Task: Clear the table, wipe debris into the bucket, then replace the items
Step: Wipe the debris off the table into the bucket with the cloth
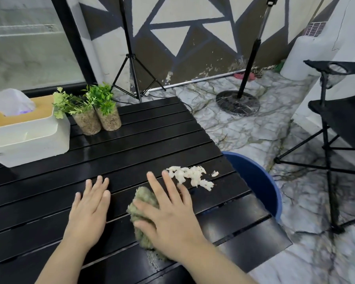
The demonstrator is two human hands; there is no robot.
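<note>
My right hand (168,214) lies flat on a greenish-grey cloth (143,203), pressing it onto the black slatted table (143,140). Just beyond its fingertips sits a pile of white debris (191,176), close to the table's right edge. Below that edge, on the floor, stands a blue bucket (258,181), partly hidden by the table. My left hand (90,203) rests flat on the tabletop with fingers apart, holding nothing. A white tissue box (27,136) with a wooden lid and two small potted plants (98,117) stand at the table's far left.
A light stand tripod (131,64) and a pole on a round base (238,102) stand on the marble-patterned floor behind the table. A black folding chair (336,124) is at the right, near the bucket.
</note>
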